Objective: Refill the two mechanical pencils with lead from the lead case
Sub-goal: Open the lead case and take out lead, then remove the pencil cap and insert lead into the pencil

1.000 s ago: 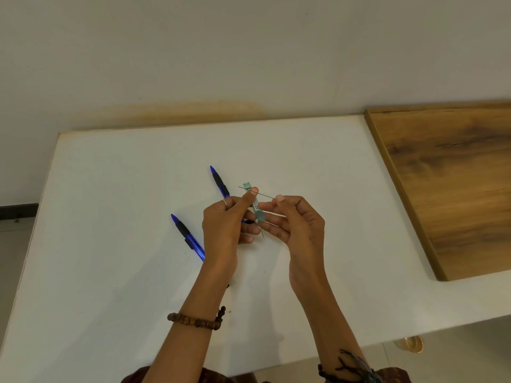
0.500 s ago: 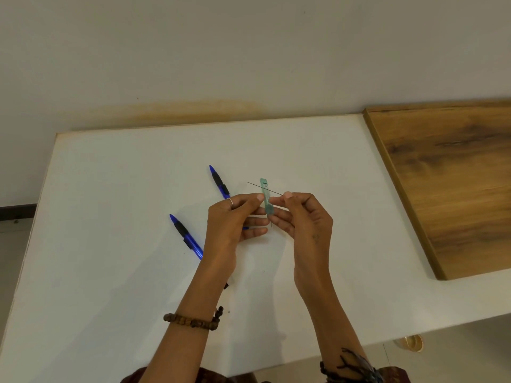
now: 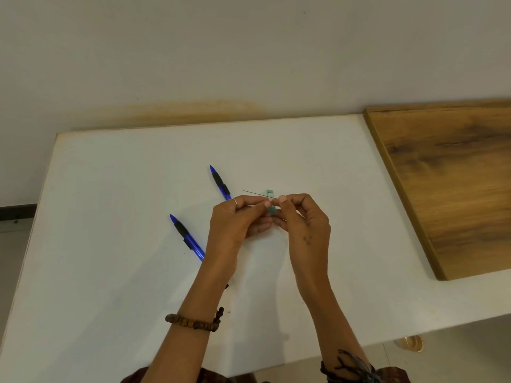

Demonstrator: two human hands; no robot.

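Both hands meet above the tabletop's middle, left hand (image 3: pixel 235 222) and right hand (image 3: pixel 304 225) pinching the lead case (image 3: pixel 271 201); a lead (image 3: pixel 253 192) juts leftward (toward the far pencil (image 3: pixel 220 183)); near pencil (image 3: pixel 188 237) lies left.

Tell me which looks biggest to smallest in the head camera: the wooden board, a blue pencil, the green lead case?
1. Wooden board, by far.
2. Either blue pencil: far one, near one. Both partly hidden by the left hand.
3. Green lead case, mostly covered by fingers.
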